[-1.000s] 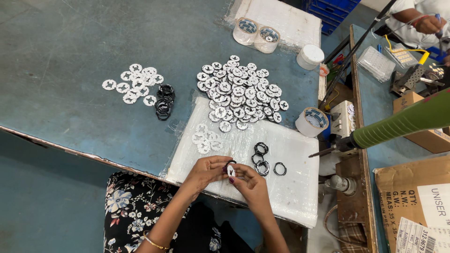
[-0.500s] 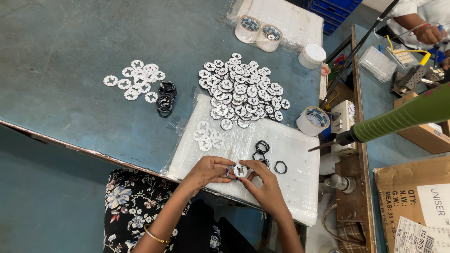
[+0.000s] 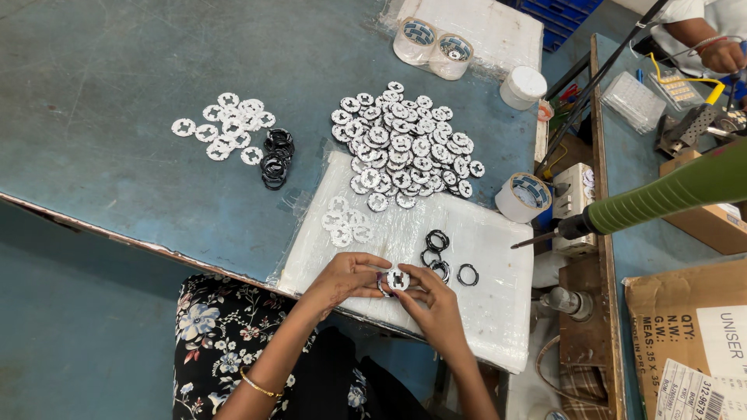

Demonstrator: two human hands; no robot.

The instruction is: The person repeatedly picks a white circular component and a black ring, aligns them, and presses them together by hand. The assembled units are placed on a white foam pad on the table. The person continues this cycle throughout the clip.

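My left hand (image 3: 342, 280) and my right hand (image 3: 433, 299) meet over a white plastic-wrapped pad (image 3: 482, 311) at the table's near edge. Together they pinch a small white round disc (image 3: 398, 279) with a cross-shaped cutout and a dark part behind it. Just right of the hands lie a few black rings (image 3: 437, 254). A few white discs (image 3: 344, 222) lie on the pad to the upper left of my hands.
A big pile of assembled white discs (image 3: 405, 144) sits mid-table. A smaller pile of white discs (image 3: 229, 124) and stacked black rings (image 3: 275, 158) lie left. Tape rolls (image 3: 523, 198), a white pot (image 3: 522, 87), a green-handled tool (image 3: 661, 194) and cardboard boxes (image 3: 685, 342) stand right. Another person's hand (image 3: 720, 54) works at the far right.
My hands have shifted slightly right on the pad while turning the disc; its white face with the cutout now shows toward me.
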